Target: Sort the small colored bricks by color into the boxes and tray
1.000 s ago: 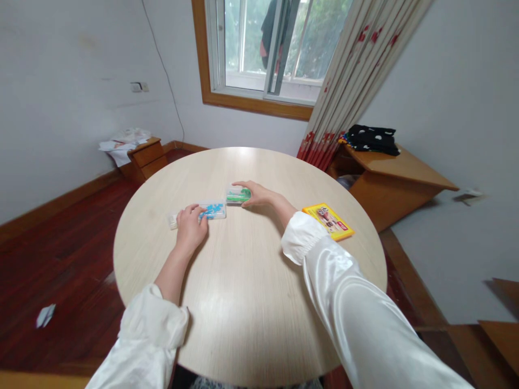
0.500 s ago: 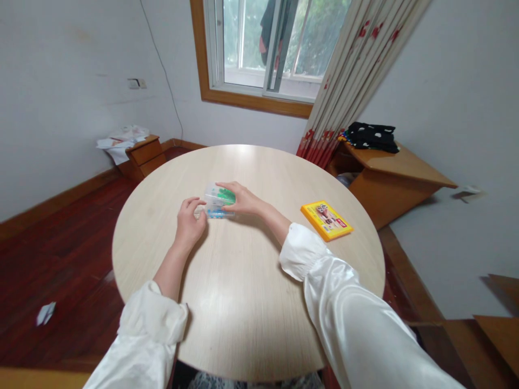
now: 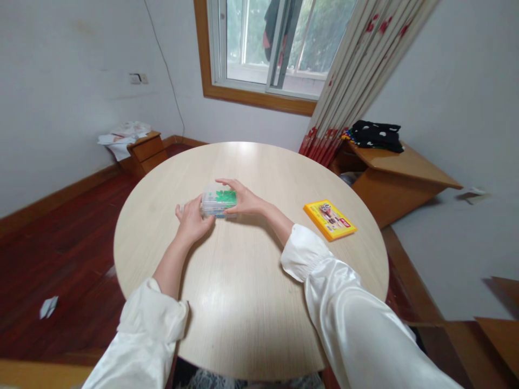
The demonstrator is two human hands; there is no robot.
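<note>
A small see-through plastic box (image 3: pixel 214 200) with green shapes on or under its top and blue ones lower down lies left of the middle of the round table. My right hand (image 3: pixel 243 199) spans its right end, fingers at the far side and thumb at the near side. Against the left end rests my left hand (image 3: pixel 192 219), its thumb along the near edge and its fingers bent around the corner. The top looks level. My hands hide both ends of the box.
A flat yellow box (image 3: pixel 330 220) with a printed picture lies on the right of the round wooden table (image 3: pixel 243 302). Beyond the table stand a tilted brown cabinet (image 3: pixel 397 178) with dark folded cloth (image 3: pixel 377 135) on it, and a small drawer unit (image 3: pixel 148 151) with papers.
The tilted top of the plastic box has come down level. My left hand has moved right, from the box's edge to closer around its left end. My right hand stays at the right end.
</note>
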